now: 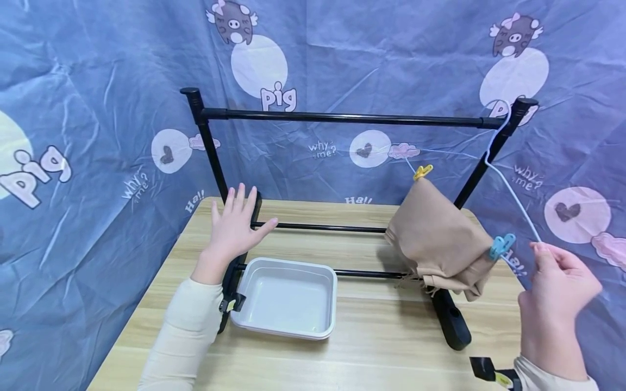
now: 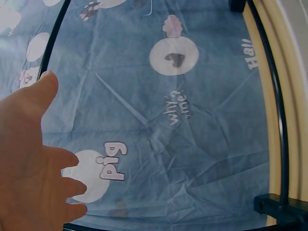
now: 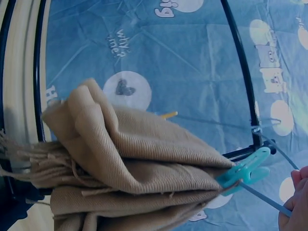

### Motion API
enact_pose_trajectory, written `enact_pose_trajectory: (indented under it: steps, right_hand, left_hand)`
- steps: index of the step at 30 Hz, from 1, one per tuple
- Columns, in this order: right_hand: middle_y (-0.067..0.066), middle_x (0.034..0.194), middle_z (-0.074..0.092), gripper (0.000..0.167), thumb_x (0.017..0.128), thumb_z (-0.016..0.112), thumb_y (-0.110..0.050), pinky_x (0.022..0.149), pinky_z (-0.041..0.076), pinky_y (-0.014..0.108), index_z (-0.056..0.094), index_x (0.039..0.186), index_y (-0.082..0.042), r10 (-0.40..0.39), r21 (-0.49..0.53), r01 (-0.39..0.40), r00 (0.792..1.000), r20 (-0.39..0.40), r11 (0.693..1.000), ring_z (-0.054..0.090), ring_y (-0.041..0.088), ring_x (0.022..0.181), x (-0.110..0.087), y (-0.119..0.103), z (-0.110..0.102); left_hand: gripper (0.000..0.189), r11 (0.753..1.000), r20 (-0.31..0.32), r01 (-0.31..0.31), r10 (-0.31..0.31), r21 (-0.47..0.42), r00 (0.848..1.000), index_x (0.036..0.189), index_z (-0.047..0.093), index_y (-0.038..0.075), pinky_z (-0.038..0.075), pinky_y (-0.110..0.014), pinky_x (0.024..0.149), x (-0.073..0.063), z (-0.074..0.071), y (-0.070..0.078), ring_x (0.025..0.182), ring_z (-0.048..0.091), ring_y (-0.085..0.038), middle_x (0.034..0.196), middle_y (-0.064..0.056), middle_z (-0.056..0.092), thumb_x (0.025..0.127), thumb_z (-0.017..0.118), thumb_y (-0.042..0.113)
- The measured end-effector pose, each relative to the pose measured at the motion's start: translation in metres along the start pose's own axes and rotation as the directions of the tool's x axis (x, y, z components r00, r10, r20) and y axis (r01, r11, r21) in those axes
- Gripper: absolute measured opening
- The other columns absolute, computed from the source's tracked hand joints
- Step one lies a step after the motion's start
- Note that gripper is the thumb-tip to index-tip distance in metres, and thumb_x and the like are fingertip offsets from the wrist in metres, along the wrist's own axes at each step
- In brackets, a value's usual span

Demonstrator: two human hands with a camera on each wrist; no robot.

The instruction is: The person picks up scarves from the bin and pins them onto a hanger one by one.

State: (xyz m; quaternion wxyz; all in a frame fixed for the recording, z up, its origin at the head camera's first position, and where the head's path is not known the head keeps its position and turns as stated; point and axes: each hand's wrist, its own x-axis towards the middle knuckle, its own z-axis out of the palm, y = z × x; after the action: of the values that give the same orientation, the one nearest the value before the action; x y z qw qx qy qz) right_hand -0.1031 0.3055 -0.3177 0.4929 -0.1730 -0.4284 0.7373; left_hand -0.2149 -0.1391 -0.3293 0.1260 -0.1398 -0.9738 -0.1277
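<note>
My right hand (image 1: 557,279) pinches the lower right side of a light blue clothes hanger (image 1: 512,195). The hanger's hook (image 1: 508,117) lies at the right end of the rack's black top rail (image 1: 352,117). From the hanger hangs a folded beige scarf (image 1: 435,233) with fringes, held by a yellow clothespin (image 1: 423,172) at its far corner and a blue clothespin (image 3: 244,171) near my right hand. My left hand (image 1: 236,222), fingers spread and holding nothing, is raised near the rack's left post (image 1: 213,157).
A white plastic basin (image 1: 288,301) stands on the wooden table (image 1: 381,347), between the rack's feet (image 1: 450,320) and nearer the left one. Two thin lower bars (image 1: 318,227) cross the rack. Blue printed fabric (image 1: 342,60) hangs behind and at the sides.
</note>
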Motion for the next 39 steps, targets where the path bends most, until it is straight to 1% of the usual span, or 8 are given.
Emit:
enact_pose_trajectory:
  steps: [9,16,26,29,32,34,36,39]
  right_hand:
    - [0.004,0.048,0.052,0.013,0.071,0.056,0.014,0.04,0.029,0.015,0.064,0.064,0.008,0.058,-0.054,-0.06,0.997,-0.043,0.997,0.037,0.008,0.043,0.001,0.013,0.002]
    - [0.003,0.054,0.058,0.013,0.075,0.058,0.007,0.032,0.023,0.015,0.065,0.066,0.003,0.116,-0.089,-0.12,0.992,-0.053,0.989,0.035,0.007,0.035,-0.002,0.025,-0.006]
    - [-0.003,0.058,0.058,0.016,0.078,0.053,0.006,0.042,0.038,0.01,0.066,0.076,-0.004,0.03,-0.287,0.01,0.991,0.133,0.958,0.047,0.004,0.044,-0.008,0.032,-0.015]
    - [-0.015,0.06,0.056,0.015,0.08,0.053,-0.001,0.05,0.039,0.008,0.066,0.085,-0.007,-0.024,-0.521,0.138,0.975,0.22,0.842,0.05,-0.002,0.051,-0.008,0.029,-0.019]
    - [-0.027,0.067,0.05,0.021,0.082,0.054,-0.014,0.065,0.033,0.01,0.063,0.1,-0.006,-0.067,-0.736,0.278,0.951,0.303,0.617,0.045,-0.009,0.058,-0.007,0.023,-0.022]
    - [-0.02,0.078,0.056,0.032,0.082,0.054,-0.019,0.075,0.031,0.021,0.058,0.11,-0.005,-0.114,-0.786,0.377,0.922,0.371,0.49,0.048,-0.004,0.071,-0.008,0.018,-0.021]
    - [-0.005,0.097,0.059,0.038,0.081,0.053,-0.018,0.084,0.027,0.033,0.053,0.117,-0.004,-0.177,-0.752,0.479,0.875,0.451,0.453,0.049,0.009,0.09,-0.01,0.013,-0.018]
    - [0.019,0.12,0.046,0.046,0.079,0.054,-0.015,0.093,0.02,0.043,0.046,0.122,-0.002,-0.307,-0.624,0.654,0.754,0.58,0.427,0.036,0.03,0.112,-0.016,0.006,-0.008]
  left_hand:
    - [0.091,0.998,0.081,0.055,-0.053,-0.02,0.995,0.139,0.007,0.011,-0.01,-0.057,0.09,0.001,0.014,-0.007,0.126,-0.008,-0.03,0.141,-0.018,0.003,0.074,0.028,0.072]
    - [0.092,0.997,0.113,0.071,-0.067,-0.026,0.991,0.139,0.007,0.011,-0.008,-0.057,0.091,0.002,0.022,-0.01,0.127,-0.008,-0.029,0.141,-0.017,0.001,0.073,0.028,0.072]
    - [0.094,0.998,0.084,0.063,-0.061,-0.021,0.995,0.138,0.011,0.01,-0.011,-0.056,0.091,0.002,0.032,-0.012,0.127,-0.006,-0.029,0.141,-0.016,0.004,0.072,0.029,0.074]
    - [0.094,0.998,0.078,0.064,-0.062,-0.019,0.995,0.138,0.011,0.01,-0.012,-0.055,0.091,0.001,0.034,-0.013,0.127,-0.006,-0.028,0.141,-0.015,0.004,0.072,0.029,0.074]
    - [0.094,0.998,0.077,0.061,-0.059,-0.019,0.995,0.138,0.01,0.009,-0.014,-0.054,0.091,0.001,0.035,-0.014,0.127,-0.008,-0.027,0.141,-0.015,0.004,0.072,0.028,0.073]
    - [0.094,0.998,0.079,0.062,-0.061,-0.015,0.995,0.138,0.01,0.01,-0.013,-0.054,0.091,0.001,0.035,-0.014,0.127,-0.008,-0.026,0.141,-0.015,0.003,0.072,0.028,0.074]
    - [0.094,0.998,0.084,0.06,-0.058,-0.014,0.995,0.139,0.009,0.01,-0.013,-0.055,0.09,0.001,0.034,-0.013,0.127,-0.008,-0.027,0.141,-0.015,0.002,0.072,0.028,0.073]
    - [0.094,0.998,0.084,0.059,-0.058,-0.014,0.995,0.139,0.01,0.01,-0.012,-0.056,0.09,0.0,0.034,-0.013,0.127,-0.007,-0.027,0.141,-0.015,0.002,0.072,0.029,0.073]
